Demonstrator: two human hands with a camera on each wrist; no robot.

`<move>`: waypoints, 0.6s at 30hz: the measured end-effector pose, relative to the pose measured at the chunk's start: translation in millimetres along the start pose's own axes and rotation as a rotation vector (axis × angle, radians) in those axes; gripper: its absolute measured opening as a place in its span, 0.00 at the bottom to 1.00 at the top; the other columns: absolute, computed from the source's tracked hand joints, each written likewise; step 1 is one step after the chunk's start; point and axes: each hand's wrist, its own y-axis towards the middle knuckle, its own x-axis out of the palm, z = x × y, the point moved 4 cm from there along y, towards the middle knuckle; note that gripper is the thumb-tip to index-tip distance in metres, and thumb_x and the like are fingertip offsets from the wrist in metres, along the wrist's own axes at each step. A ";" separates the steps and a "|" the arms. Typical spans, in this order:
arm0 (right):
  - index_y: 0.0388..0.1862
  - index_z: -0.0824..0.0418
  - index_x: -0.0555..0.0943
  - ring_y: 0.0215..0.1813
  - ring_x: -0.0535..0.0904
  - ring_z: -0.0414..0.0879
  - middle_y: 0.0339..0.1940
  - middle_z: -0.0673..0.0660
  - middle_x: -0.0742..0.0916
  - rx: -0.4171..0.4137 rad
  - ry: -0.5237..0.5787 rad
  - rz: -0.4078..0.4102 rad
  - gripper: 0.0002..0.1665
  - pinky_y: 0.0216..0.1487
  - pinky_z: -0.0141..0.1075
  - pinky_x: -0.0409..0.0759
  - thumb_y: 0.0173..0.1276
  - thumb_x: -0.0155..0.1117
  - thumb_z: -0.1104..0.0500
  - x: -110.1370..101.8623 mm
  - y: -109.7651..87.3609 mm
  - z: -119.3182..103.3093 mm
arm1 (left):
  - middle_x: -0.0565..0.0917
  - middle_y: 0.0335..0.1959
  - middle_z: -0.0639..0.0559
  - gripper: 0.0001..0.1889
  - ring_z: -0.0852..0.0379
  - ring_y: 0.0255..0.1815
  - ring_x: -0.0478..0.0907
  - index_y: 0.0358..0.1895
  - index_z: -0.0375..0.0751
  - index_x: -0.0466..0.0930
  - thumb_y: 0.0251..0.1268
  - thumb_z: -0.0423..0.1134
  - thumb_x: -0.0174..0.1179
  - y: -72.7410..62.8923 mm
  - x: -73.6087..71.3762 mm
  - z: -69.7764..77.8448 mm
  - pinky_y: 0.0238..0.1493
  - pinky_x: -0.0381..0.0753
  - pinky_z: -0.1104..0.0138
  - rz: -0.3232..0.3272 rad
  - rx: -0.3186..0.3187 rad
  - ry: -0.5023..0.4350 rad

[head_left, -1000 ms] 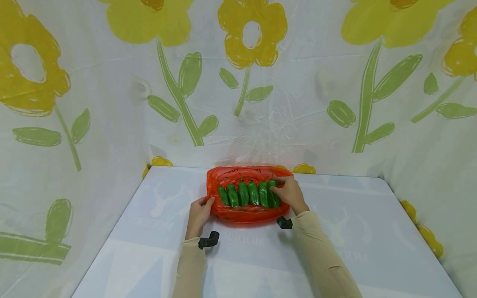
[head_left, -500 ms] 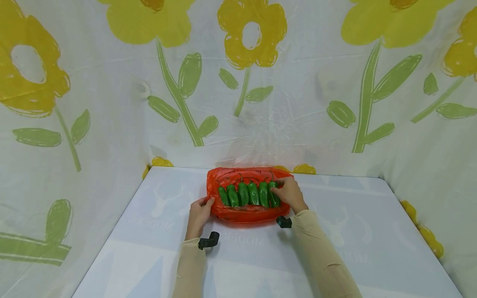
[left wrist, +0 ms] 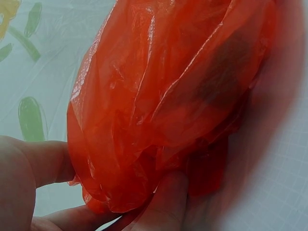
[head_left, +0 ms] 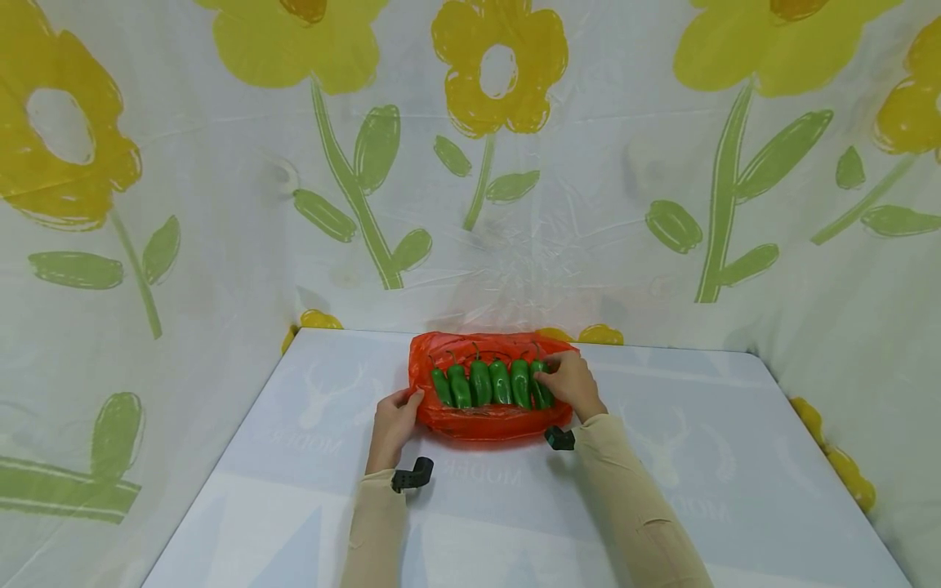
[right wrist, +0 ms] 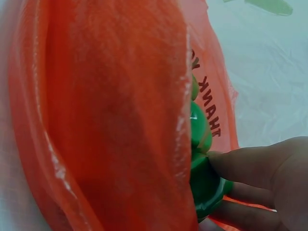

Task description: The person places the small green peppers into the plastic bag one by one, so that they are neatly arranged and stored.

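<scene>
Several green peppers (head_left: 480,382) stand side by side in a row in an open red plastic bag (head_left: 470,426), stems pointing to the back. My left hand (head_left: 393,425) pinches the bag's near left corner; in the left wrist view its thumb and fingers (left wrist: 168,204) grip the crumpled red plastic. My right hand (head_left: 573,382) holds the rightmost pepper (head_left: 542,388) between thumb and fingers. From the right wrist, that green pepper (right wrist: 204,185) shows behind the bag's front wall, its lower part hidden by the red plastic.
The bag lies at the back of a white table (head_left: 294,506) printed with pale blue shapes. Right behind it hangs a white curtain (head_left: 588,269) with yellow flowers, which also closes in both sides. Printed letters show on the bag's back wall (right wrist: 211,96).
Both hands keep their holds on the bag and the pepper. The bag's back edge has sunk slightly toward me; otherwise the scene is almost still.
</scene>
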 end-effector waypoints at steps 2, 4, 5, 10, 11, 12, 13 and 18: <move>0.60 0.69 0.83 0.54 0.86 0.58 0.55 0.66 0.89 0.010 0.004 -0.001 0.26 0.56 0.53 0.87 0.68 0.72 0.55 0.1 0.0 0.7 | 0.75 0.72 0.34 0.32 0.41 0.66 0.76 0.74 0.33 0.69 0.79 0.53 0.52 -0.2 -0.1 0.1 0.70 0.78 0.47 0.000 -0.001 -0.002; 0.59 0.69 0.84 0.53 0.86 0.58 0.54 0.66 0.89 0.019 0.004 -0.002 0.26 0.56 0.53 0.87 0.68 0.72 0.55 0.4 0.2 1.4 | 0.74 0.73 0.34 0.32 0.40 0.66 0.76 0.74 0.33 0.69 0.79 0.52 0.52 -0.4 -0.1 0.2 0.70 0.78 0.47 0.001 -0.002 -0.005; 0.59 0.69 0.84 0.53 0.86 0.58 0.54 0.66 0.89 0.020 0.004 -0.003 0.26 0.56 0.53 0.87 0.68 0.73 0.55 0.6 0.5 1.7 | 0.74 0.73 0.34 0.32 0.40 0.67 0.76 0.74 0.33 0.69 0.79 0.52 0.52 -0.5 -0.2 0.3 0.70 0.78 0.46 0.001 -0.002 -0.006; 0.58 0.69 0.85 0.52 0.87 0.58 0.54 0.66 0.90 0.024 -0.008 -0.010 0.25 0.54 0.52 0.87 0.68 0.72 0.55 1.7 2.1 3.1 | 0.74 0.73 0.33 0.32 0.40 0.67 0.76 0.74 0.33 0.69 0.79 0.52 0.52 -0.8 -0.2 0.7 0.70 0.78 0.46 -0.001 0.002 -0.006; 0.58 0.69 0.85 0.52 0.87 0.58 0.54 0.66 0.90 0.023 -0.010 -0.012 0.25 0.54 0.52 0.87 0.68 0.72 0.55 1.8 2.2 3.2 | 0.74 0.73 0.33 0.32 0.40 0.67 0.76 0.74 0.33 0.69 0.79 0.52 0.52 -0.8 -0.2 0.8 0.70 0.78 0.46 -0.001 0.003 -0.006; 0.58 0.69 0.85 0.52 0.88 0.57 0.54 0.66 0.90 0.022 -0.012 -0.013 0.25 0.54 0.52 0.88 0.68 0.72 0.55 1.9 2.1 3.1 | 0.74 0.73 0.33 0.32 0.40 0.67 0.76 0.74 0.33 0.69 0.79 0.52 0.52 -0.9 -0.2 0.8 0.70 0.78 0.46 -0.001 0.004 -0.006; 0.58 0.69 0.85 0.52 0.87 0.57 0.54 0.66 0.90 0.022 -0.012 -0.013 0.25 0.54 0.52 0.88 0.68 0.72 0.55 1.8 1.8 2.8 | 0.74 0.73 0.33 0.32 0.40 0.67 0.76 0.74 0.32 0.69 0.79 0.52 0.52 -0.9 -0.3 0.9 0.70 0.78 0.46 -0.001 0.006 -0.006; 0.60 0.69 0.84 0.54 0.87 0.58 0.56 0.66 0.89 0.020 -0.013 -0.021 0.26 0.56 0.53 0.87 0.69 0.72 0.54 2.0 -0.6 1.4 | 0.74 0.73 0.34 0.32 0.41 0.66 0.76 0.74 0.33 0.70 0.79 0.52 0.52 -1.5 -0.4 0.3 0.69 0.79 0.47 -0.002 0.001 -0.001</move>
